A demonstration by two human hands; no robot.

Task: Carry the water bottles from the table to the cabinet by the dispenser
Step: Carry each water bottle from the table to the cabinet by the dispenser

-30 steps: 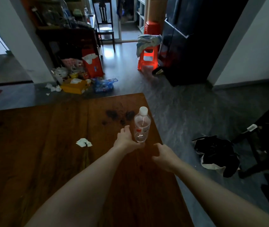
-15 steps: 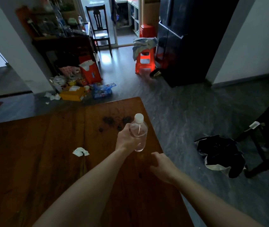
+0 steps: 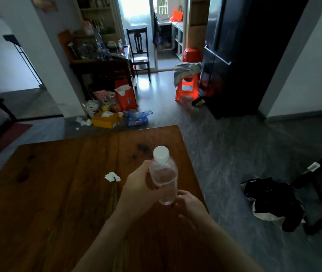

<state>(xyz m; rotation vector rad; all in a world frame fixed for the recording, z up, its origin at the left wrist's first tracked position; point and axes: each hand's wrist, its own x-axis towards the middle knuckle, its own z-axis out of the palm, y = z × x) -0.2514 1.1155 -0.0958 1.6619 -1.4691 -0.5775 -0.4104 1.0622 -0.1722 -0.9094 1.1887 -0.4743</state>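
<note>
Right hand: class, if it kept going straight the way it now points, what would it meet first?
Most likely the water bottle: the right hand already looks to be at its base, though actual contact is unclear.

The water bottle [image 3: 164, 177] is clear, glossy plastic with a matt white cap [image 3: 161, 151] (ribbed at its side). The table [image 3: 58, 193] is brown wood, grain showing, dully sheened. 1 crumpled white paper scrap [image 3: 112, 177] lies on it.

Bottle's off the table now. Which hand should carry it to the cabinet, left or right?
Left, probably. The left hand already grips the water bottle round its body, upright. The right hand only sits at its base with curled fingers; contact unclear.
</note>
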